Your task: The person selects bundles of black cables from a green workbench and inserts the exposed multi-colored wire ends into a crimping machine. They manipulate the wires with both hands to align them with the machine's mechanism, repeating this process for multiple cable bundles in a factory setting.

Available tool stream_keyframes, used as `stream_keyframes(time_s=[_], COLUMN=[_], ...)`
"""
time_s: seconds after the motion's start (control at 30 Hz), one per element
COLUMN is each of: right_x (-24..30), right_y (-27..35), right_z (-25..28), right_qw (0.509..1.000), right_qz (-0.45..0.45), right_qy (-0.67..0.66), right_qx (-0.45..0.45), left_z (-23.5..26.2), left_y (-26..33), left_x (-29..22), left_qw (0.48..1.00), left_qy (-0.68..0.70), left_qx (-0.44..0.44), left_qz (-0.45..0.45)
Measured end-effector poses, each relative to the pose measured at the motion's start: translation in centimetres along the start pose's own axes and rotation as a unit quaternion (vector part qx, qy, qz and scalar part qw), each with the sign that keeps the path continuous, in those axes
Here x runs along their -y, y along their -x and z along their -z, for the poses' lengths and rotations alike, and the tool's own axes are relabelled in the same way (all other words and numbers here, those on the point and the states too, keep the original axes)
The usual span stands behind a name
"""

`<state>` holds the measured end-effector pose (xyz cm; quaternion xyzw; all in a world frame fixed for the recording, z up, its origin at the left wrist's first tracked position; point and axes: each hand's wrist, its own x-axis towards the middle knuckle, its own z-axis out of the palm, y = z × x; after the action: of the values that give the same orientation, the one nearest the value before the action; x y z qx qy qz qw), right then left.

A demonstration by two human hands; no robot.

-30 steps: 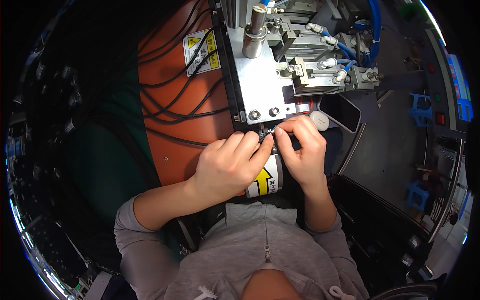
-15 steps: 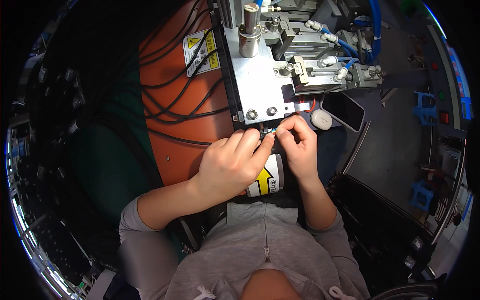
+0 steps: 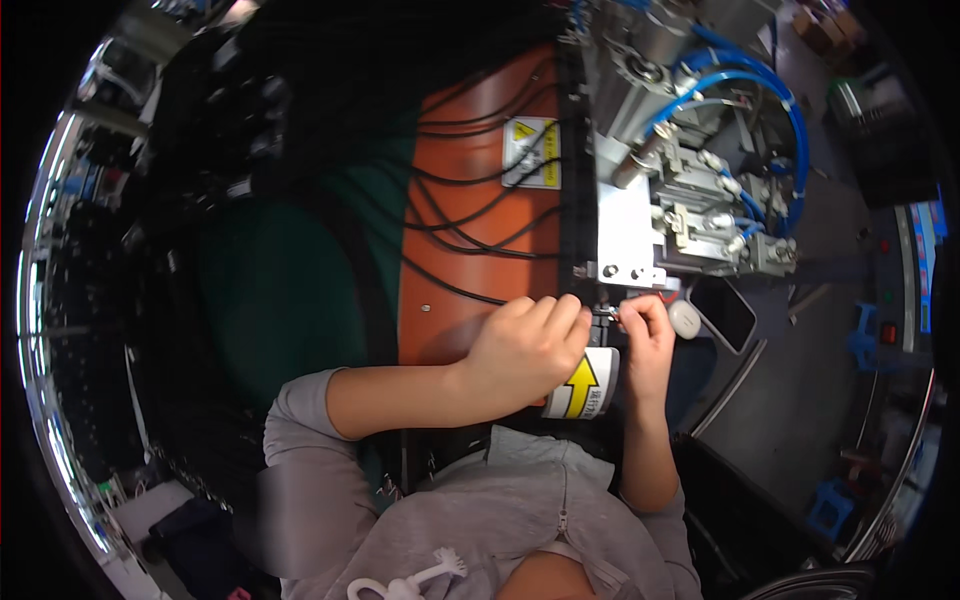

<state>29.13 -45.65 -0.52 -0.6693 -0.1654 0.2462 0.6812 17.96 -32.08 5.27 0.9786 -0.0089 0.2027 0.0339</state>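
My left hand [image 3: 525, 350] and my right hand [image 3: 645, 335] meet just below the white metal block [image 3: 622, 235] of a machine. Both pinch a small dark part [image 3: 606, 315] between their fingertips; the part is tiny and mostly hidden by the fingers. Under my left hand lies a white label with a yellow arrow [image 3: 585, 385]. A round white cap [image 3: 684, 318] sits just right of my right hand.
An orange panel [image 3: 470, 260] crossed by black cables lies left of the machine, with a warning sticker [image 3: 531, 152] on it. Blue air hoses [image 3: 745, 85] loop over metal cylinders [image 3: 700, 215] above. A dark phone-like slab [image 3: 725, 310] lies to the right.
The view has swung so the machine and hands sit farther right. Both hands stay pinched together at the same spot under the white block.
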Motion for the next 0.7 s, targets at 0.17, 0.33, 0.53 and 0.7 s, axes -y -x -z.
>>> stream_keyframes(time_s=[0.17, 0.33, 0.53, 0.7], right_x=[0.5, 2.0, 7.1, 4.8], right_y=[0.3, 1.2, 2.3, 0.9], right_z=[0.0, 0.4, -4.7, -11.7], right_qw=[0.992, 0.967, 0.924, 0.893], right_qz=[0.080, 0.229, 0.276, 0.070], right_qy=[0.014, 0.040, 0.164, 0.086], right_qx=[-0.095, -0.103, 0.207, 0.436], left_z=[-0.4, 2.0, 3.1, 3.5], left_y=[1.2, 3.5, 10.4, 14.0], left_x=[0.8, 4.8, 19.7, 28.1], left_qw=[0.994, 0.983, 0.782, 0.408], left_qy=[-0.097, 0.105, -0.036, 0.491], left_qx=[-0.052, -0.053, -0.342, -0.528], left_qz=[0.005, 0.139, 0.520, 0.559])
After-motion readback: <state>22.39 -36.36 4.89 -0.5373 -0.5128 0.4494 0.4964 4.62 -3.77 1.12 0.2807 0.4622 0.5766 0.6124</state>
